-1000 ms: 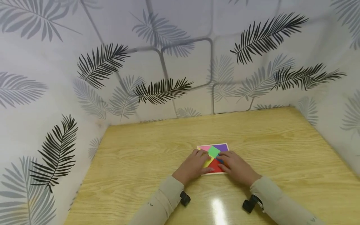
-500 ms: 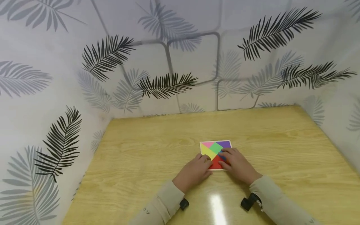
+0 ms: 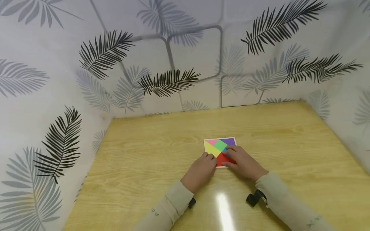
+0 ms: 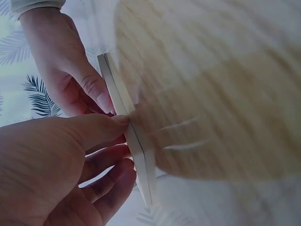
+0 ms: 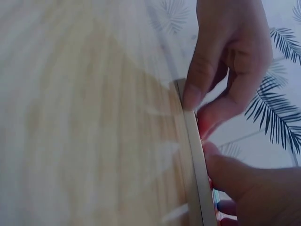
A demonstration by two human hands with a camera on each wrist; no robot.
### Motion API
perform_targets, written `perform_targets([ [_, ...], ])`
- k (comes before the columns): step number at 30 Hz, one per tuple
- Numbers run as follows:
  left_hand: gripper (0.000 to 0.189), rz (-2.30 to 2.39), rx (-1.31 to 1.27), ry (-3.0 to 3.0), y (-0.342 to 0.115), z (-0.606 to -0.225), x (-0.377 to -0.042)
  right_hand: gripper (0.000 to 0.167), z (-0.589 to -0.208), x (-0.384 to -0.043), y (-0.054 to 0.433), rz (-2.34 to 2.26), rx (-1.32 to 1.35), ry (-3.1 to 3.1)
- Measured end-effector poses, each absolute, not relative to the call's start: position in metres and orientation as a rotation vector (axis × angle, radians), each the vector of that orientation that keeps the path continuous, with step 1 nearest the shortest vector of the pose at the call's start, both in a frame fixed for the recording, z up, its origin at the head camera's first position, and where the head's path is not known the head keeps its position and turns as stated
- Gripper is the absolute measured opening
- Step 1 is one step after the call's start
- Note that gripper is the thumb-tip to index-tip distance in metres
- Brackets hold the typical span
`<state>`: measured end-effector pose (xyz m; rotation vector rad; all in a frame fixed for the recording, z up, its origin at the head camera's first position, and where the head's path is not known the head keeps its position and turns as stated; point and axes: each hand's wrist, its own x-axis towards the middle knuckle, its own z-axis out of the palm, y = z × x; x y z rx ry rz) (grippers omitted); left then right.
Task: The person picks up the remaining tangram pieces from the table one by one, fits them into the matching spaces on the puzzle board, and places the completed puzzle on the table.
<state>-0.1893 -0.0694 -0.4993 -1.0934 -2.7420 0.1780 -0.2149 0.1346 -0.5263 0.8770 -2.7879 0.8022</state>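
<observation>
A square tangram tray (image 3: 219, 138) with a pale rim lies on the table, filled with flat coloured pieces. The yellow piece (image 3: 211, 149), green square (image 3: 220, 145), pink piece (image 3: 212, 141) and purple piece (image 3: 229, 141) show plainly. My left hand (image 3: 200, 170) grips the tray's near left corner, its thumb against the side edge and its other fingers bent over the top. On the right, my right hand (image 3: 245, 163) rests with spread fingertips over the blue piece (image 3: 224, 150) and red piece (image 3: 222, 159), partly hiding both. Seen edge-on in the left wrist view, the tray (image 4: 133, 141) has a wooden side.
The light wood-grain table (image 3: 150, 154) spreads around the tray on all sides. Leaf-patterned cloth walls (image 3: 185, 57) stand behind it and to both sides. Black wrist cameras hang beneath both cuffs, the right one (image 3: 253, 199) more visible.
My left hand has drawn back from over the yellow piece to the tray's near left corner, uncovering yellow and pink. My right hand has stayed on the right side. The head view has shifted slightly.
</observation>
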Motion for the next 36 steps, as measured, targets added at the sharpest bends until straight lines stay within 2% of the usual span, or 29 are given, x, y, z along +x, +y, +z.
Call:
perform_targets([
  [8, 0.013, 0.205, -1.062, -2.773, -0.068, -0.494, -0.187, 0.016, -0.523, -0.203, 0.128, 0.691, 0.875, -2.732],
  [17, 0.012, 0.307, -1.023, -2.822, -0.059, -0.499, -0.191, 0.024, -0.513, -0.199, 0.129, 0.66, 0.974, -2.743],
  [23, 0.013, 0.296, -1.009, -2.842, -0.055, -0.499, -0.19, 0.016, -0.508, -0.198, 0.126, 0.577, 0.956, -2.713],
  [36, 0.01, 0.306, -0.954, -2.844, -0.045, -0.492, -0.192, 0.017, -0.504, -0.201, 0.123, 0.532, 0.881, -2.779],
])
